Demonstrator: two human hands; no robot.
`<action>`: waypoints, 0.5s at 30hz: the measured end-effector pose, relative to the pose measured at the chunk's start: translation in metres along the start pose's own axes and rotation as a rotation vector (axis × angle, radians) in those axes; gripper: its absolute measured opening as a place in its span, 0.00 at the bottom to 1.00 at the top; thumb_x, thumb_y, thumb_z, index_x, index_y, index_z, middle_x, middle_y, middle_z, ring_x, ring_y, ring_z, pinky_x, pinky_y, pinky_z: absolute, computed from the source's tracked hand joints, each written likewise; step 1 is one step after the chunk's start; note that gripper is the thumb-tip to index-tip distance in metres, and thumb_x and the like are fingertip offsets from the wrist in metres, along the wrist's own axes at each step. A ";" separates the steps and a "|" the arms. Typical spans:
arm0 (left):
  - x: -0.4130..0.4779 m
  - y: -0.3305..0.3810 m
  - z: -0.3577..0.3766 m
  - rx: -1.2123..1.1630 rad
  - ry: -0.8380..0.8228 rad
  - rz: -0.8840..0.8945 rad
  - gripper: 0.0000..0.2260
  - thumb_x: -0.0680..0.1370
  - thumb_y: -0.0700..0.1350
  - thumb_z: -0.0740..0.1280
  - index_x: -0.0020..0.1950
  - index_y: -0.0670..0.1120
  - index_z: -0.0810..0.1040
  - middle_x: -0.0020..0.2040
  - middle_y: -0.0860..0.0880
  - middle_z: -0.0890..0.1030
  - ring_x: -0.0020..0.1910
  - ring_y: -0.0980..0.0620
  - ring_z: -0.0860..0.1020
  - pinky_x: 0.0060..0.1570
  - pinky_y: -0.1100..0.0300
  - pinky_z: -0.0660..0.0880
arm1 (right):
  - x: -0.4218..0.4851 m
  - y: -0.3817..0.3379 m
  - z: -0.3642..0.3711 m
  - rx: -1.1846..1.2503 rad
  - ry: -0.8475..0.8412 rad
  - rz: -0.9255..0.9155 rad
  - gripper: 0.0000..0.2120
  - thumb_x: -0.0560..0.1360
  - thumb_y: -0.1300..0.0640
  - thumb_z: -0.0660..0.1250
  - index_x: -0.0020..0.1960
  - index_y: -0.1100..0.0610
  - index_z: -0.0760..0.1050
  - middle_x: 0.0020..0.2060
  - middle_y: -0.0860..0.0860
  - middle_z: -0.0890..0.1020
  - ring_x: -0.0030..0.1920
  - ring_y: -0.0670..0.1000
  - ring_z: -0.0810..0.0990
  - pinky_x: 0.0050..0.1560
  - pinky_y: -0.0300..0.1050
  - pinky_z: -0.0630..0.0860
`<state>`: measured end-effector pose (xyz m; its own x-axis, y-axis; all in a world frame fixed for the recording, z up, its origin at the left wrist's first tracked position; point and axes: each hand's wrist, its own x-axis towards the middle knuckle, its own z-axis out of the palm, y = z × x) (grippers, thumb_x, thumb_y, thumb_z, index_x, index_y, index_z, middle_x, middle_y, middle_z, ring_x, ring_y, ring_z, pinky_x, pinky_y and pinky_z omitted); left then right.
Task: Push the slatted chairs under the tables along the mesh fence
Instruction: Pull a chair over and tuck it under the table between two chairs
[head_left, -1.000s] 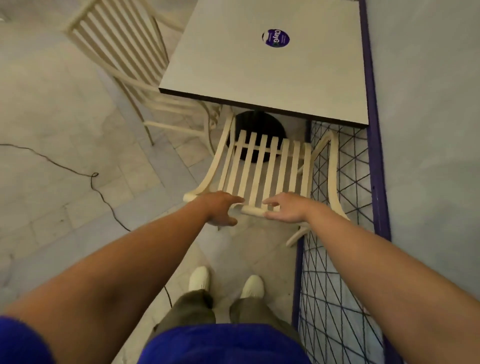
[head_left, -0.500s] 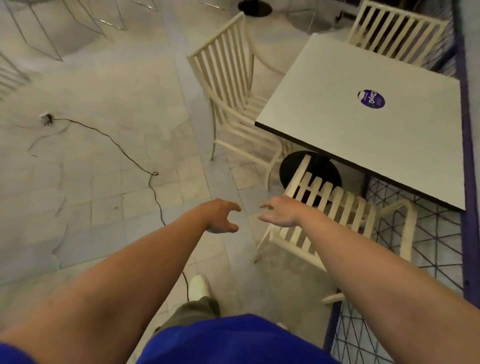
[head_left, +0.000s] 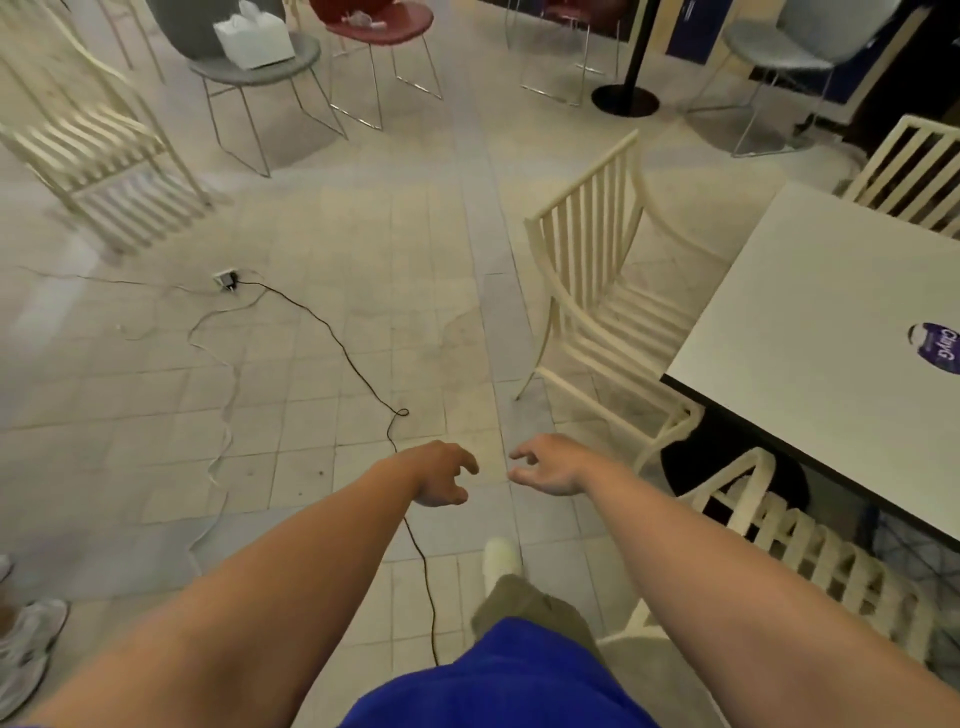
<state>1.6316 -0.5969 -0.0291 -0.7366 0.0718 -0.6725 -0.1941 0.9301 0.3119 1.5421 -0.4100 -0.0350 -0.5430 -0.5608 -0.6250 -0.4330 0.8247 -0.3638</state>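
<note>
4 slatted chairs (head_left: 597, 270), 1 table (head_left: 831, 332), 2 grey chairs (head_left: 254, 67), 1 red chair (head_left: 379, 26).

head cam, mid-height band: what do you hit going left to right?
slatted chair at far left → floor socket with black cable → slatted chair beside the table → table → round purple sticker

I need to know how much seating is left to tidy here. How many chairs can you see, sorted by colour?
Cream slatted chairs: 4 (beside the table, tucked under it, behind it, far left)
Grey chairs: 2 ()
Red chairs: 1 ()
Total: 7
</note>
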 end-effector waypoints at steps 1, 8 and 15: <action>0.007 -0.008 -0.010 0.005 -0.006 -0.001 0.23 0.80 0.49 0.66 0.75 0.53 0.69 0.71 0.49 0.73 0.68 0.48 0.72 0.65 0.54 0.69 | 0.014 -0.003 -0.008 0.003 -0.005 -0.003 0.27 0.78 0.41 0.63 0.73 0.52 0.70 0.69 0.53 0.75 0.67 0.54 0.74 0.66 0.48 0.69; 0.088 -0.058 -0.106 0.012 -0.001 -0.022 0.23 0.80 0.49 0.66 0.76 0.52 0.69 0.71 0.48 0.73 0.68 0.48 0.72 0.68 0.51 0.67 | 0.131 -0.010 -0.082 0.005 -0.035 -0.014 0.29 0.78 0.40 0.62 0.73 0.54 0.70 0.70 0.54 0.74 0.68 0.54 0.73 0.67 0.47 0.68; 0.163 -0.097 -0.221 -0.069 0.016 -0.058 0.22 0.80 0.49 0.65 0.74 0.53 0.70 0.71 0.47 0.74 0.67 0.49 0.73 0.66 0.55 0.70 | 0.232 -0.017 -0.184 0.023 -0.063 -0.010 0.29 0.78 0.40 0.62 0.73 0.54 0.69 0.70 0.53 0.74 0.69 0.53 0.73 0.68 0.47 0.69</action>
<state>1.3875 -0.7546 -0.0203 -0.7330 0.0121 -0.6801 -0.2805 0.9055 0.3184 1.2909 -0.5676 -0.0471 -0.4922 -0.5643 -0.6628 -0.4211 0.8208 -0.3860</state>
